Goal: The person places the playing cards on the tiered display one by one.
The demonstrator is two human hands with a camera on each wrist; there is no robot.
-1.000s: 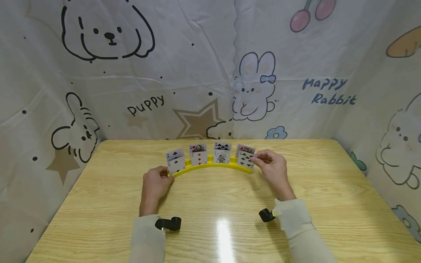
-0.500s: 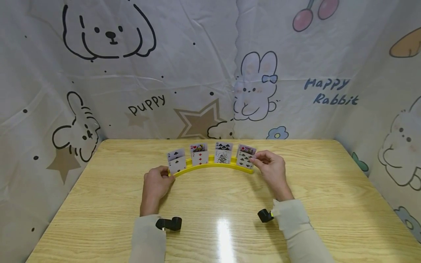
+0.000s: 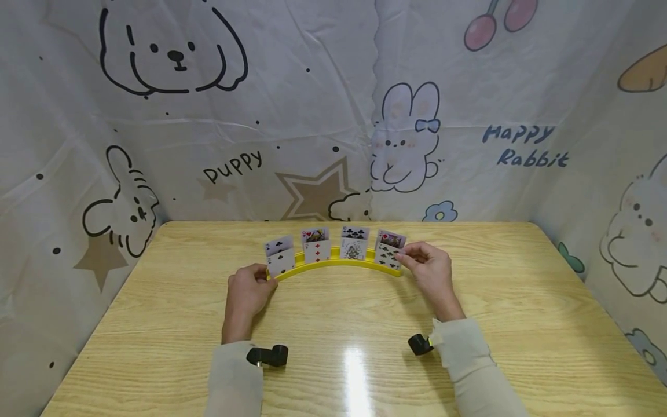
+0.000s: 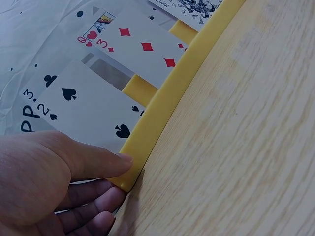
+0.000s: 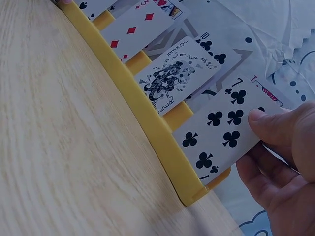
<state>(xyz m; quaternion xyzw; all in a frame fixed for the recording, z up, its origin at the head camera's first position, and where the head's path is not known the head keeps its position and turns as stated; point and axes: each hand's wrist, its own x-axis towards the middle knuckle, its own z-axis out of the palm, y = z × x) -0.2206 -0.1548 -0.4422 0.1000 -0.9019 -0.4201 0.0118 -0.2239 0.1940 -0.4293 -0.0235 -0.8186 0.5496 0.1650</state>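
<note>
A curved yellow card holder (image 3: 333, 262) stands on the table with playing cards upright in two rows. My left hand (image 3: 249, 296) grips its left end, the thumb on the front face and the fingers behind. At the right end my right hand (image 3: 431, 273) pinches the side of the seven of clubs (image 5: 209, 142), whose lower edge is at the holder's front rail. Along the front row are also the two of spades (image 4: 91, 110), three of diamonds (image 4: 140, 49) and joker (image 5: 170, 81). Behind show the three of clubs (image 3: 278, 244), queen of hearts (image 3: 315, 234), ten of clubs (image 3: 355, 233) and a diamond face card (image 3: 393, 237).
Pale wood-grain tabletop (image 3: 333, 324) reaches around the holder. A cloth (image 3: 234, 116) printed with cartoon animals hangs behind the table and at both sides. Each wrist carries a small black camera, the left one (image 3: 268, 355) and the right one (image 3: 419, 344).
The seven of clubs has come down a little with my right hand, so slightly more of the face card behind it shows. My left hand keeps its grip on the holder.
</note>
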